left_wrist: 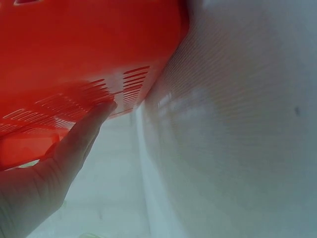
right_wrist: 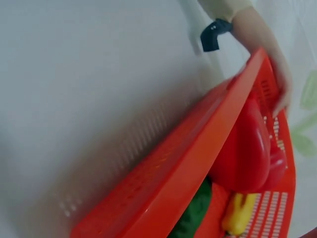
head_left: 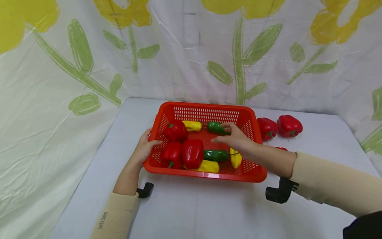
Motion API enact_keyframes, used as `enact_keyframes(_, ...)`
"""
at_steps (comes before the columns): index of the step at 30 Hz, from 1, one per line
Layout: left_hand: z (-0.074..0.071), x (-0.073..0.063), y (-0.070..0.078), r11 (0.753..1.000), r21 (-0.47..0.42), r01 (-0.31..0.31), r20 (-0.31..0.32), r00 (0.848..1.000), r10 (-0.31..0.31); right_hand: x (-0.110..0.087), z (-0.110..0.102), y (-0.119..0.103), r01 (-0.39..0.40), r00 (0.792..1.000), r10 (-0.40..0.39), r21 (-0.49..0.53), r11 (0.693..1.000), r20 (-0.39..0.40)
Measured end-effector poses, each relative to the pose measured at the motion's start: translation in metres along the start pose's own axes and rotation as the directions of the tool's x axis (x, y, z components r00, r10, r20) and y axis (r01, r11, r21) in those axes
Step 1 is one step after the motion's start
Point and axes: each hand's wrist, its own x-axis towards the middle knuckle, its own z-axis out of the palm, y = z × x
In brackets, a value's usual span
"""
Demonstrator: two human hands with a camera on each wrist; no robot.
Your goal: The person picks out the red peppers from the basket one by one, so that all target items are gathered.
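Observation:
A red plastic basket (head_left: 206,175) with slotted walls stands on the table. My left hand (head_left: 142,149) grips its left rim, thumb lying over the edge; in the left wrist view the fingers (left_wrist: 84,131) lie along the outer wall. Inside, my right hand (head_left: 237,137) reaches over the right half, thumb apart from the fingers, fingertips right at a dark green pepper (head_left: 213,127). Three red bell peppers (head_left: 192,154) fill the left side. Yellow peppers (head_left: 192,125) lie at the back, front and right, and another green pepper (head_left: 216,155) lies near the front.
Two red bell peppers (head_left: 289,126) sit on the white table (head_left: 191,209) right of the basket, and a bit of another red thing (head_left: 281,148) shows behind my right forearm. A white curtain (head_left: 185,66) with printed yellow flowers hangs behind the table.

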Motion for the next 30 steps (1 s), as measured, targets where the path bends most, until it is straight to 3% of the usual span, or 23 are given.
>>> enact_keyframes(20, 0.000, 0.001, 0.000, 1.000, 0.010, 0.008, -0.013, 1.000, -0.008, 0.011, 0.037, -0.018, -0.008, 0.991, 0.022, -0.101, 0.995, 0.135)
enact_keyframes(30, 0.001, 0.002, 0.000, 1.000, 0.016, 0.015, -0.020, 1.000, -0.015, 0.029, 0.054, -0.015, -0.077, 0.977, 0.102, -0.139, 0.987, 0.186)
